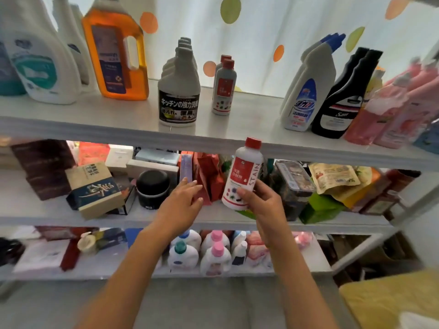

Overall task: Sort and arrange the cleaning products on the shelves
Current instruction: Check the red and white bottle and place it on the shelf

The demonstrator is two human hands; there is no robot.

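Observation:
My right hand [262, 203] grips a small white stain-remover bottle [244, 173] with a red cap, upright, in front of the top shelf's edge [133, 132]. My left hand [184, 203] is held open beside it, fingers straight, touching nothing I can make out. On the top shelf stand two matching red-capped bottles [223, 89], a row of white bottles with black labels [179, 91], an orange jug [116, 51], large white detergent bottles [38, 55], white blue-capped bottles [306, 89], black bottles [342, 98] and pink bottles [389, 108].
The middle shelf [47, 219] holds boxes, a black round container [153, 188], red packets and snack bags. The lower shelf [118, 273] carries small white bottles with pink and teal caps [202, 252]. A yellow cloth [392, 302] lies at the bottom right.

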